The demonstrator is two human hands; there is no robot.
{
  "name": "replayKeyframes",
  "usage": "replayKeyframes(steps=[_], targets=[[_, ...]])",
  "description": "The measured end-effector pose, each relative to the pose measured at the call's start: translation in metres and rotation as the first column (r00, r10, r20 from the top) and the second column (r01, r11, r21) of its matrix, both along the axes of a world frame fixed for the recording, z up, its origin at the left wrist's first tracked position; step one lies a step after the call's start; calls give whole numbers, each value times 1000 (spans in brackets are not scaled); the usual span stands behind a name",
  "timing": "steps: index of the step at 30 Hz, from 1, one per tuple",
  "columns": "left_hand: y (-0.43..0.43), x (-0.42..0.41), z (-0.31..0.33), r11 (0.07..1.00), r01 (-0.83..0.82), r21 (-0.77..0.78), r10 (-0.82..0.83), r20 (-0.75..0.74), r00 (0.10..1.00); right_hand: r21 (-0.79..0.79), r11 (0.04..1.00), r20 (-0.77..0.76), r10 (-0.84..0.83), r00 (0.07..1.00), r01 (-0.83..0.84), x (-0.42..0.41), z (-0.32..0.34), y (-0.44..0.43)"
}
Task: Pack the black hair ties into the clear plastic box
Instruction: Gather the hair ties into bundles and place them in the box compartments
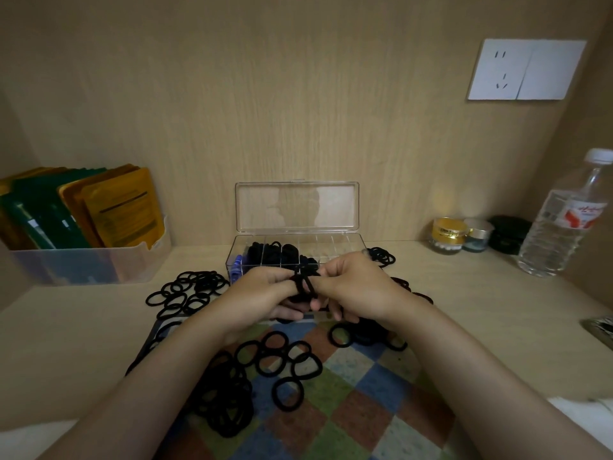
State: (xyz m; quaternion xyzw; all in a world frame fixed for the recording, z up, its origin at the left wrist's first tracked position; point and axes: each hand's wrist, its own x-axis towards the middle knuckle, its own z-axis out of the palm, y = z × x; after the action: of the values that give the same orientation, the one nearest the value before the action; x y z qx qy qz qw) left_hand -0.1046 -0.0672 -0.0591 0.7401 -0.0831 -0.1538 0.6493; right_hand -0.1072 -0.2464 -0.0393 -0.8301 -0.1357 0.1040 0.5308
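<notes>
A small bundle of black hair ties [302, 287] is held just in front of the clear plastic box [335, 244]. It is thin, matte and stretched into narrow loops. How many ties are in it is hard to tell.

The left hand [262, 293] and the right hand [355, 287] both pinch the bundle with curled fingers. They hide part of the box's front wall.

The box's lid [297, 207] stands open behind it. The left compartments hold more black ties, and something blue [236, 265] sits at the left end.

Loose ties [282, 360] lie on a checked mat [365, 393] in front of the box. Another heap [189, 292] lies to its left and a few [381, 255] at its right end. The ties under the right wrist blur into one dark mass.

A water bottle [564, 220] stands far right of the box, its side cut off by the frame edge.
</notes>
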Motion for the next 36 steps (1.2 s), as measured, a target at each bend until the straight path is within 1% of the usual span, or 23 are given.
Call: replayKeyframes(steps=[2,3,4,7,9,12,13,15,17,18,19,21,23,25,27,29,30,33,36], targets=[[4,0,2,995,48,-91,-53,-59,997,-55,997,22,-46,999,47,0,-1,-1],[5,0,3,991,63,-119,-71,-65,995,-72,995,25,-61,998,63,1,-2,-1],[6,0,4,991,77,-107,-83,-52,995,-77,994,22,-74,997,76,1,-2,-1],[5,-4,7,998,52,29,-52,9,999,-80,991,6,-108,994,108,-1,1,0],[5,-4,9,999,23,46,-23,10,1000,-103,984,37,-146,989,149,0,4,2],[12,-2,19,1000,0,24,1,-29,1000,-144,968,135,-189,973,208,6,6,6],[16,-1,22,1000,-4,9,4,-44,999,-127,974,140,-168,976,186,8,7,8],[28,1,27,999,-47,-17,46,-57,997,-56,994,112,-85,990,91,12,11,14],[41,3,27,989,-143,26,144,-25,989,-22,1000,97,-15,995,17,15,16,21],[46,3,26,977,-197,79,197,7,980,-52,999,121,17,992,-11,17,17,25],[51,1,24,961,-243,135,239,43,970,-125,992,167,55,984,-35,19,18,28],[61,0,16,924,-311,221,295,104,950,-339,939,253,151,956,-59,22,16,34],[70,-1,6,891,-360,278,325,165,931,-550,835,339,213,916,10,26,12,39],[77,-1,-2,855,-378,354,313,230,922,-673,730,394,220,892,117,25,8,43],[81,-1,-4,817,-386,428,279,292,915,-744,650,380,219,899,156,22,3,47],[81,-1,-4,802,-404,441,271,335,903,-809,564,349,233,908,166,19,-2,51],[81,-1,-5,800,-413,435,275,346,897,-818,553,333,232,914,158,20,-5,51],[79,-3,-6,795,-433,425,284,370,884,-789,603,288,190,939,119,25,-10,53],[76,-6,-7,799,-427,422,275,375,885,-770,612,347,166,923,179,29,-16,54]])
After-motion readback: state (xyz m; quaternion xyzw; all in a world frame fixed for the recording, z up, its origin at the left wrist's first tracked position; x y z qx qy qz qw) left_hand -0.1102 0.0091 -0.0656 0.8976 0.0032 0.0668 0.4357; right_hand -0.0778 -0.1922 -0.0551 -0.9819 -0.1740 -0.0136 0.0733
